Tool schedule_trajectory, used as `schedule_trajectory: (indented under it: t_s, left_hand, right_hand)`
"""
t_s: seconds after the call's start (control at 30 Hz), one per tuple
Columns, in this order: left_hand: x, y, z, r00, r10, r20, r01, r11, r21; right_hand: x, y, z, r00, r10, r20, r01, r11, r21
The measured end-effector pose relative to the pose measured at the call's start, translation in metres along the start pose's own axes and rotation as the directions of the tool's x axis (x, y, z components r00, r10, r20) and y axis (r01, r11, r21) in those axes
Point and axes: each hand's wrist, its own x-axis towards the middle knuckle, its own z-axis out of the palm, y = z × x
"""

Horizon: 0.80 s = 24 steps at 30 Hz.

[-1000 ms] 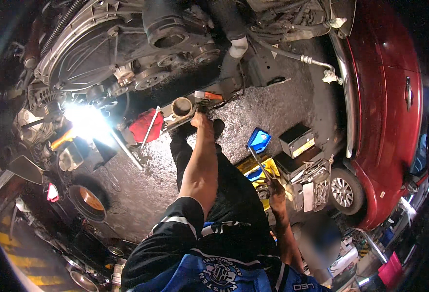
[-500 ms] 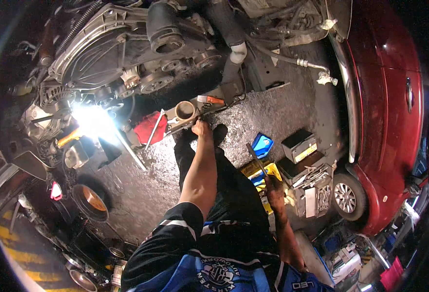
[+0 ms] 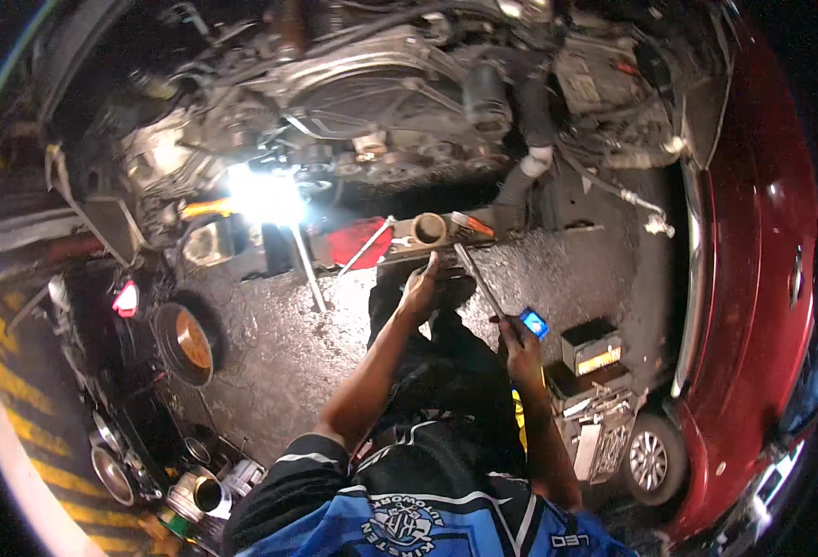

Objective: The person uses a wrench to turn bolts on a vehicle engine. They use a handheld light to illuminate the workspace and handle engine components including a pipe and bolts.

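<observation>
My right hand (image 3: 520,348) is closed round the near end of a long metal bar-shaped tool (image 3: 481,286), whose kind I cannot make out. The tool slants up and left, its far end near the ledge. Beside that end is my left hand (image 3: 420,290), fingers stretched out and nothing visible in it. Just beyond, on the ledge at the front of the engine bay, stand a round brown cup-like container (image 3: 428,229) and an orange-and-grey tool (image 3: 472,224). A red cloth (image 3: 358,243) lies left of them with a long metal handle (image 3: 367,247) across it.
An opened engine bay with pulleys and hoses (image 3: 381,102) spans the far side. A bright work lamp (image 3: 267,195) glares at its left. A red car (image 3: 752,306) stands on the right, near a battery (image 3: 591,348) and a tool tray (image 3: 594,436). A round pan (image 3: 186,343) lies left.
The view has tilted and swung left. My left hand has drawn back from the ledge and its fingers have straightened. My right hand has brought the bar-shaped tool up and inward, closer to the left hand.
</observation>
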Motion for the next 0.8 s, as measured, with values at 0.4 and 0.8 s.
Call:
schedule_trajectory:
  t_s: [0.4, 0.8]
  left_hand:
    - [-0.025, 0.319, -0.113, 0.944, 0.022, -0.330, -0.206, 0.819, -0.535]
    - [-0.006, 0.367, -0.178, 0.892, 0.021, -0.451, -0.181, 0.932, -0.314]
  right_hand:
    - [0.024, -0.209, 0.137, 0.921, -0.245, 0.304, 0.011, 0.794, 0.608]
    - [0.022, -0.272, 0.205, 0.900, -0.172, 0.401, -0.323, 0.356, 0.877]
